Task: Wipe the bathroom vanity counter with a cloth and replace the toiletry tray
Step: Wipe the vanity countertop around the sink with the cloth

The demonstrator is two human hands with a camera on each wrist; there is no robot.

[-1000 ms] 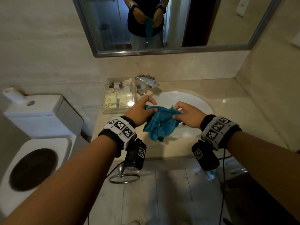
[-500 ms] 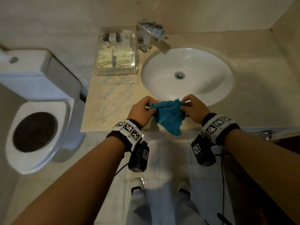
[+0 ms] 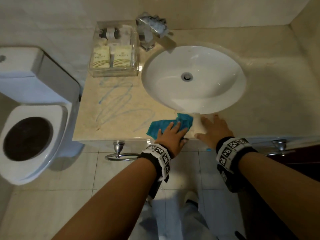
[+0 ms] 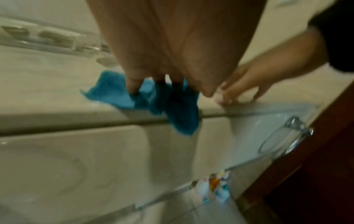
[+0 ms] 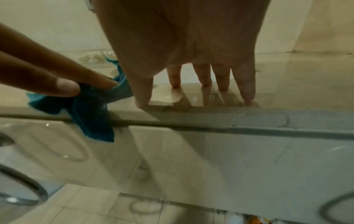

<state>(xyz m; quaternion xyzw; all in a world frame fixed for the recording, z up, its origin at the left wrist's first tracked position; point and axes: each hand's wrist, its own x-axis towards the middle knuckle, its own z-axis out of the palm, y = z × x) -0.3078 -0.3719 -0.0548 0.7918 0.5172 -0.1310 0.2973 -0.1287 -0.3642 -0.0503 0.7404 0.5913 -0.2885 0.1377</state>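
Observation:
A teal cloth [image 3: 162, 126] lies on the beige vanity counter [image 3: 117, 125] just in front of the sink, one corner hanging over the front edge [image 4: 184, 121] [image 5: 93, 121]. My left hand [image 3: 170, 134] lies flat on the cloth with straight fingers [image 4: 134, 89]. My right hand [image 3: 213, 128] rests flat on the bare counter beside it, fingers [image 5: 205, 80] spread. Blue scribble marks [image 3: 117, 103] cover the counter to the left of the sink. A clear toiletry tray [image 3: 114, 49] with sachets and small bottles stands at the back left.
A white oval sink [image 3: 193, 78] fills the counter's middle, a chrome tap [image 3: 150, 34] behind it. A toilet [image 3: 29, 122] stands to the left. Towel rings [image 3: 121, 153] hang from the counter's front. My feet are on the tiled floor below.
Both hands held the cloth in the air above the counter's front edge; now it lies on the counter under my flat left hand, and my right hand has let go and rests beside it.

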